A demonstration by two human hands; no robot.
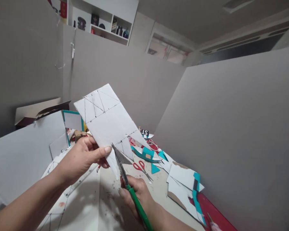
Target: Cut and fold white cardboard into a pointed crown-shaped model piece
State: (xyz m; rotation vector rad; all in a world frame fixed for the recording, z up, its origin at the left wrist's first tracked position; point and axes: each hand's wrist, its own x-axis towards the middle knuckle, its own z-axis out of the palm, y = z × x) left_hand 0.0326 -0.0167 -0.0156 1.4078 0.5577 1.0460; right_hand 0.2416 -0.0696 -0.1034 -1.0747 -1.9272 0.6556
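Observation:
A white card (113,120) with black pencilled lines and triangles is raised above the table, tilted, its lower edge cut into pointed strips. My left hand (86,155) pinches its lower left edge, thumb on the front. Large scissors with green handles (138,205) are in my right hand (139,195), closed around them near the pivot. Their blades (120,160) point up and reach the card's lower edge beside a pointed strip, close to my left thumb. Part of the blades and of my right fingers is hidden.
Small red-handled scissors (142,169) lie on the table (110,208). White and teal card scraps (183,183) lie at the right on a red surface (214,211). A large white panel (29,147) stands at the left. Grey partitions (231,128) rise behind and at the right.

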